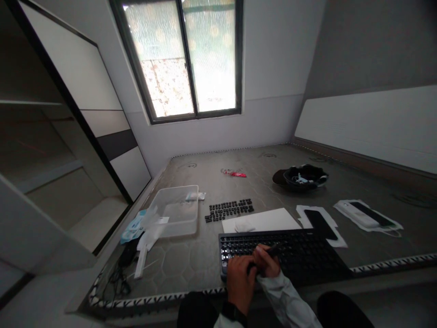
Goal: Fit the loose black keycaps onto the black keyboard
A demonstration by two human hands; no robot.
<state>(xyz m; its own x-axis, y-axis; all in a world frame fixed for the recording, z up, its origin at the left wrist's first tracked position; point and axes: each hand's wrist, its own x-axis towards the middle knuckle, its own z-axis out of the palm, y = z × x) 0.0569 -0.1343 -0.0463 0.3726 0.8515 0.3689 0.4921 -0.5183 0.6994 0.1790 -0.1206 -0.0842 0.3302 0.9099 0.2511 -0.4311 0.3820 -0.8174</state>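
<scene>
A black keyboard (307, 255) lies on the grey mattress in front of me; its left part shows bare sockets where keycaps are off. My right hand (266, 262) is closed around a dark slender tool (274, 249), which slants over the middle of the keys. Close beside it, my left hand (241, 275) is curled over the keyboard's lower left, thumb and fingers pinched; something dark is at its fingertips, too small to name. Beyond the keyboard, loose black keycaps (229, 209) are laid out in rows. A white sheet (269, 219) with a crumpled tissue (244, 226) sits behind the keyboard.
To the left stands a clear plastic box (177, 228), with blue packaging (133, 226) and black cables (118, 282) beside it. A dark cap (300, 177), a red packet (237, 174), a black phone (320, 224) and a white device (362, 214) lie farther off.
</scene>
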